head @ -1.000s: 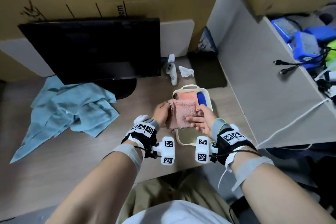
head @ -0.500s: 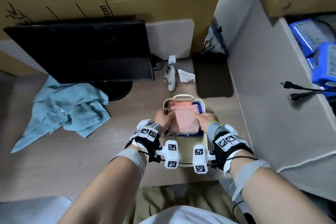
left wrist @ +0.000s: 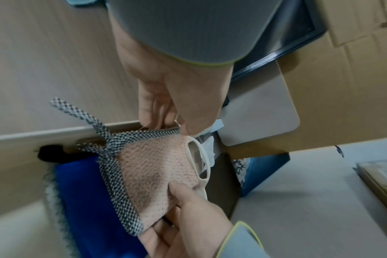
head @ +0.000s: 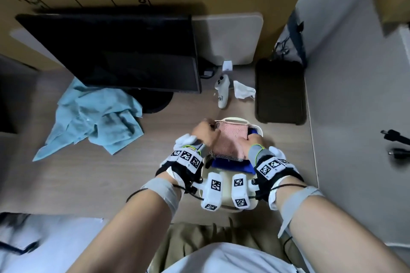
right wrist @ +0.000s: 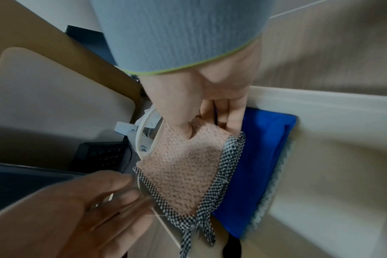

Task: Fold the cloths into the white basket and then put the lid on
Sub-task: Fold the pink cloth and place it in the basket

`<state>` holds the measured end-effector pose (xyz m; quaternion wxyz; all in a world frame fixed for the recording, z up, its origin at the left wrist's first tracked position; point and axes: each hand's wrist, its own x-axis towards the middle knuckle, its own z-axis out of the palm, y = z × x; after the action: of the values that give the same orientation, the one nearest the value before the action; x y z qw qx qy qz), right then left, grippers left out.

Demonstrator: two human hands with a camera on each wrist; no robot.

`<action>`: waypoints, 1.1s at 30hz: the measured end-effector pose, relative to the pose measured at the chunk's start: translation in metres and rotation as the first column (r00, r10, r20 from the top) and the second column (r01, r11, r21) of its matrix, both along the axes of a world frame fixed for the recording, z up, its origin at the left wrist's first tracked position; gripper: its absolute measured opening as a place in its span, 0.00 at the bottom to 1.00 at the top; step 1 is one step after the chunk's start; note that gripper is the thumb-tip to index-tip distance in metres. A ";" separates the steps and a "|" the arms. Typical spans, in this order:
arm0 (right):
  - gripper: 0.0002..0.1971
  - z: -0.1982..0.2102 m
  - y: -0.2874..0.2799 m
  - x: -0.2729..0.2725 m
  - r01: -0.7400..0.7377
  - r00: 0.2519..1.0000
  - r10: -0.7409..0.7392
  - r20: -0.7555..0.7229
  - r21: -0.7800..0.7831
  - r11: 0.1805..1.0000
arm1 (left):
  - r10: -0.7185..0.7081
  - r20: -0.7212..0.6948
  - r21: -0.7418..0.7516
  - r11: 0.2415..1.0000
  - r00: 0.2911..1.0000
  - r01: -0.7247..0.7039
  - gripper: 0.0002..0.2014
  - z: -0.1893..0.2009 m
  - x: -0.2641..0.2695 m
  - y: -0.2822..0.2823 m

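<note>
The white basket (head: 235, 120) stands on the desk in front of me, with a folded blue cloth (head: 230, 165) inside. A folded pink cloth (head: 231, 138) with a black-and-white checked border lies on top of the blue one. My left hand (head: 207, 133) pinches the checked edge (left wrist: 144, 135) at the basket's left side. My right hand (head: 251, 139) holds the pink cloth's right side, its thumb (right wrist: 183, 129) pressed into the pile and fingers beside it. A crumpled light-blue cloth (head: 93, 117) lies on the desk to the left.
A black monitor (head: 115, 51) stands behind the light-blue cloth. A flat off-white rounded panel (head: 228, 37) leans against the cardboard at the back. A white controller (head: 223, 93), a tissue (head: 243, 92) and a dark pad (head: 279, 93) lie behind the basket. A grey partition (head: 355, 95) runs along the right.
Both hands brought the pink cloth down from above the basket and laid it flat on the blue cloth inside. My head has leaned in closer over the basket.
</note>
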<state>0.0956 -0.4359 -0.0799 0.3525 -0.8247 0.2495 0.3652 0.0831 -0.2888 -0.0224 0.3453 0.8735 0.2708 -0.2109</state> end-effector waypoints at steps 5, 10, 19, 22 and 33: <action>0.17 0.013 0.002 0.006 -0.061 0.998 0.062 0.014 -0.074 0.995 | 0.041 -0.051 -0.180 0.982 0.998 -0.050 0.10 0.003 0.009 0.001; 0.15 0.027 0.003 0.007 -0.017 0.986 0.052 0.156 -0.218 0.976 | 0.028 -0.165 -0.414 0.905 0.986 -0.096 0.11 -0.026 0.004 -0.007; 0.26 -0.004 0.017 -0.007 0.190 0.981 -0.191 -0.029 0.303 0.934 | 0.000 -0.191 -0.406 0.910 0.982 -0.079 0.10 -0.051 0.008 -0.010; 0.27 -0.016 0.014 -0.005 0.201 0.980 -0.191 -0.062 0.307 0.930 | 0.034 -0.255 -0.373 0.919 0.966 -0.131 0.18 -0.082 0.009 -0.011; 0.06 0.009 0.005 0.018 0.120 0.992 -0.109 -0.057 0.255 0.959 | 0.184 -0.320 -0.528 0.780 0.929 -0.336 0.15 -0.020 0.003 -0.010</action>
<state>0.1137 -0.4314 -0.0713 0.4721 -0.7480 0.2547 0.3909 0.0861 -0.2990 -0.0423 0.5810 0.6481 0.3548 -0.3413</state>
